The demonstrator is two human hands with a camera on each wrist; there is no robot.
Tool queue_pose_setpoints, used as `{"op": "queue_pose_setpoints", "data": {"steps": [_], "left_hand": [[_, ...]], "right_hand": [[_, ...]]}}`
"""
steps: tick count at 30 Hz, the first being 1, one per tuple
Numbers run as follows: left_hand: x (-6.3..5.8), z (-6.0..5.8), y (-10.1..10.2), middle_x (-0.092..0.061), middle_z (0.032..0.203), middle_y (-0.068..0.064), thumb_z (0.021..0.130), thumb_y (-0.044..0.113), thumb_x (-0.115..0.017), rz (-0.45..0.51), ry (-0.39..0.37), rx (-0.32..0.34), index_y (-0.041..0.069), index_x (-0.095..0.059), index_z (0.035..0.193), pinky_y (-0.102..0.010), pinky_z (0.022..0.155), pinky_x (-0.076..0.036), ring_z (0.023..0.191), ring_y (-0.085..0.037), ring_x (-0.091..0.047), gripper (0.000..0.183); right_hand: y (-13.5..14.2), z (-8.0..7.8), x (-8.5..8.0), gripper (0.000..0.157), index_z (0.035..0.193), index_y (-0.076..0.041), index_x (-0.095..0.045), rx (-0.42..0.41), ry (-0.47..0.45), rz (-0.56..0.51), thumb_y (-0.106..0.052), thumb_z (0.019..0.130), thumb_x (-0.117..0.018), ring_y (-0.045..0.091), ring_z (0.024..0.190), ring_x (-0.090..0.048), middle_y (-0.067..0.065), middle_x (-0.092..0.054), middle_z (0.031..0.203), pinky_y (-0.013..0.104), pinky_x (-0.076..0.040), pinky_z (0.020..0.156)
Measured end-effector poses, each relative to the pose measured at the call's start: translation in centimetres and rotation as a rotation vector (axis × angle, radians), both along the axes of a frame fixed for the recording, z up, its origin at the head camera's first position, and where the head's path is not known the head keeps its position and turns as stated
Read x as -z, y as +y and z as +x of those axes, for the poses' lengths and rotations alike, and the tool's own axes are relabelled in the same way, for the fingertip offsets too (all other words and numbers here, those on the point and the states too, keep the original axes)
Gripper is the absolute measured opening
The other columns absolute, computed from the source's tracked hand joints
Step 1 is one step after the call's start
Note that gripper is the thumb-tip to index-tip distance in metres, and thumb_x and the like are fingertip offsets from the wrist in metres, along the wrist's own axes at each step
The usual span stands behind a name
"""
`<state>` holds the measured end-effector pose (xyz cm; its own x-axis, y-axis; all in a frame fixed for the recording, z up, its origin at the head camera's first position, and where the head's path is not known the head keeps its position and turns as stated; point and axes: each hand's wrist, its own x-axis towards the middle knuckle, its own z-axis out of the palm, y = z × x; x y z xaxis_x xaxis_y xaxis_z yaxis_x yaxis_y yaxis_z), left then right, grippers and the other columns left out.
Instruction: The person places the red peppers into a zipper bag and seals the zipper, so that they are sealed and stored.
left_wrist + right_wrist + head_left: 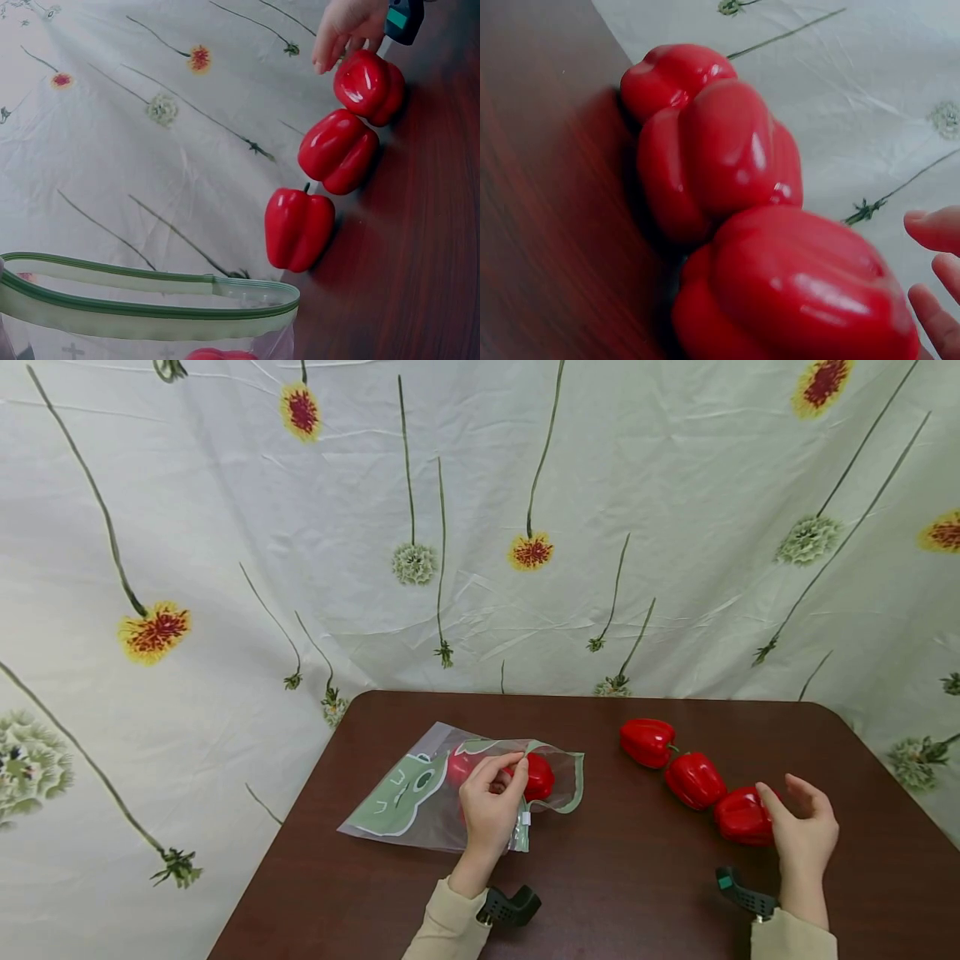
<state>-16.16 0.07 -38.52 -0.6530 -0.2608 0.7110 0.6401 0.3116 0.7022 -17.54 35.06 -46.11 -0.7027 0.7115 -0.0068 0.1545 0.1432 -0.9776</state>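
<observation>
My left hand (491, 802) pinches the open rim of a clear zip bag (427, 814) with a green cartoon print. Inside the bag lie red bell peppers (538, 777), partly seen through the plastic. In the left wrist view the green-edged mouth of the bag (150, 304) gapes wide. At the right, three more red bell peppers form a slanting row: a far one (647, 742), a middle one (695, 781) and a near one (742, 817). Beside the near pepper is my right hand (806, 835), thumb and fingers spread apart; in the right wrist view its fingers (937, 315) show at the pepper's side.
All of this lies on a dark brown table (622, 893) with rounded far corners. Behind the table hangs a pale cloth (480, 610) printed with flowers. Each wrist wears a black band, the left band (510, 906) and the right band (746, 893).
</observation>
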Motion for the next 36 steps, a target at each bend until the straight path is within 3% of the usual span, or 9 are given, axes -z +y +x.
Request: {"op": "queue_pose_setpoints", "data": {"steps": [4, 8, 13, 16, 21, 24, 26, 29, 36], "left_hand": [[0.0, 0.0, 0.0, -0.063, 0.072, -0.013, 0.076, -0.009, -0.07, 0.0, -0.002, 0.0, -0.005, -0.071, 0.086, -0.022, 0.049, -0.047, 0.053, -0.019, -0.05, 0.01], [0.0, 0.0, 0.1, -0.063, 0.072, -0.013, 0.076, -0.009, -0.07, 0.002, -0.001, -0.003, -0.005, -0.071, 0.086, -0.022, 0.049, -0.046, 0.053, -0.019, -0.05, 0.01], [0.0, 0.0, 0.1, -0.064, 0.072, -0.013, 0.076, -0.009, -0.07, 0.001, -0.002, -0.001, -0.006, -0.071, 0.086, -0.023, 0.05, -0.047, 0.053, -0.019, -0.05, 0.01], [0.1, 0.0, 0.0, -0.064, 0.073, -0.013, 0.076, -0.008, -0.07, 0.003, -0.011, -0.001, -0.005, -0.071, 0.086, -0.024, 0.05, -0.048, 0.054, -0.019, -0.051, 0.01], [0.1, 0.0, 0.0, -0.064, 0.074, -0.013, 0.077, -0.007, -0.07, 0.002, -0.025, 0.002, -0.005, -0.071, 0.087, -0.024, 0.051, -0.048, 0.054, -0.019, -0.051, 0.01], [0.1, 0.0, -0.1, -0.064, 0.074, -0.013, 0.077, -0.007, -0.07, 0.001, -0.02, 0.005, -0.005, -0.071, 0.087, -0.023, 0.051, -0.048, 0.054, -0.019, -0.051, 0.01], [0.1, 0.0, -0.1, -0.064, 0.074, -0.013, 0.077, -0.007, -0.07, 0.0, -0.015, 0.006, -0.006, -0.071, 0.087, -0.023, 0.051, -0.048, 0.054, -0.018, -0.051, 0.01], [0.1, 0.0, -0.1, -0.065, 0.074, -0.013, 0.077, -0.007, -0.07, 0.001, -0.017, 0.009, -0.005, -0.071, 0.087, -0.023, 0.051, -0.048, 0.054, -0.018, -0.051, 0.01], [0.1, 0.1, -0.1, -0.065, 0.074, -0.013, 0.077, -0.007, -0.07, -0.002, -0.018, 0.014, -0.006, -0.071, 0.087, -0.024, 0.051, -0.048, 0.054, -0.019, -0.051, 0.01]], "right_hand": [[0.5, -0.1, 0.7, 0.05, 0.128, -0.023, -0.055, -0.027, -0.035, -0.051, -0.035, 0.082, -0.07, 0.002, 0.102, -0.044, -0.007, -0.053, 0.122, 0.008, -0.038, 0.081], [0.7, -0.1, 1.1, 0.057, 0.134, -0.016, -0.049, -0.083, -0.096, -0.026, -0.041, 0.085, -0.064, 0.006, 0.104, -0.04, 0.001, -0.047, 0.128, 0.013, -0.039, 0.081], [0.8, -0.4, 1.2, 0.07, 0.144, -0.008, -0.035, -0.168, -0.178, -0.048, -0.047, 0.089, -0.055, 0.024, 0.119, -0.035, 0.015, -0.034, 0.143, 0.031, -0.04, 0.097], [1.0, -0.4, 1.1, 0.075, 0.147, -0.004, -0.025, -0.213, -0.206, -0.068, -0.049, 0.091, -0.049, 0.037, 0.13, -0.024, 0.021, -0.022, 0.15, 0.05, -0.028, 0.106], [1.2, -0.3, 1.1, 0.079, 0.148, -0.004, -0.023, -0.223, -0.215, -0.081, -0.052, 0.09, -0.049, 0.04, 0.132, -0.021, 0.022, -0.019, 0.151, 0.054, -0.026, 0.105], [1.5, -0.5, 1.4, 0.079, 0.145, -0.007, -0.032, -0.196, -0.212, -0.094, -0.056, 0.087, -0.053, 0.034, 0.125, -0.03, 0.019, -0.029, 0.147, 0.046, -0.038, 0.1], [1.9, -0.7, 1.8, 0.072, 0.139, -0.012, -0.042, -0.171, -0.194, -0.115, -0.056, 0.084, -0.058, 0.024, 0.113, -0.039, 0.011, -0.042, 0.135, 0.032, -0.05, 0.083], [2.6, -1.3, 2.4, 0.068, 0.134, -0.016, -0.048, -0.144, -0.163, -0.127, -0.055, 0.081, -0.064, 0.01, 0.097, -0.04, 0.0, -0.046, 0.121, 0.017, -0.045, 0.058], [3.3, -2.3, 3.2, 0.07, 0.132, -0.019, -0.051, -0.112, -0.072, -0.178, -0.053, 0.075, -0.071, 0.004, 0.089, -0.041, -0.009, -0.047, 0.111, 0.009, -0.041, 0.051]]}}
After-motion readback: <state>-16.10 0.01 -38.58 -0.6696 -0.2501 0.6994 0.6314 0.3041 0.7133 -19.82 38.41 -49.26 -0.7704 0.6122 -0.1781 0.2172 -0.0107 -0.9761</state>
